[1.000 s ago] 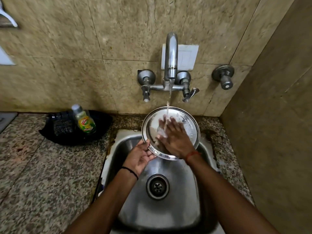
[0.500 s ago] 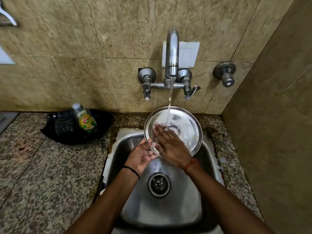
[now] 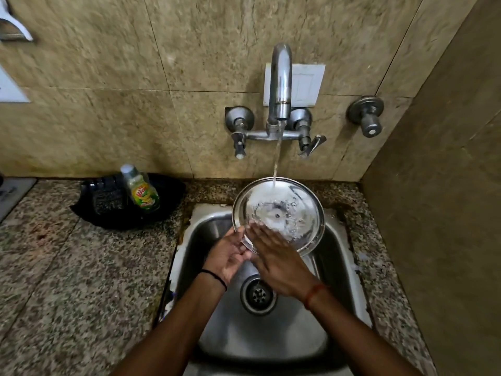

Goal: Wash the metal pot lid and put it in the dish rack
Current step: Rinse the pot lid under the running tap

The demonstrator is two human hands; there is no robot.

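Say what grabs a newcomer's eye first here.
The shiny metal pot lid held tilted over the sink, with water from the wall tap splashing onto it. The left hand grips its lower-left rim while the right hand lies flat on its face. A dish-soap bottle stands on the counter at left.

Black band (image 3: pixel 215 278), seemingly reddish-orange thread (image 3: pixel 314 293) on bare wrists.

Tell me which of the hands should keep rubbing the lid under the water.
Right. The right hand lies flat on the lid with straight fingers, free to rub, while the left hand grips the lid's rim.
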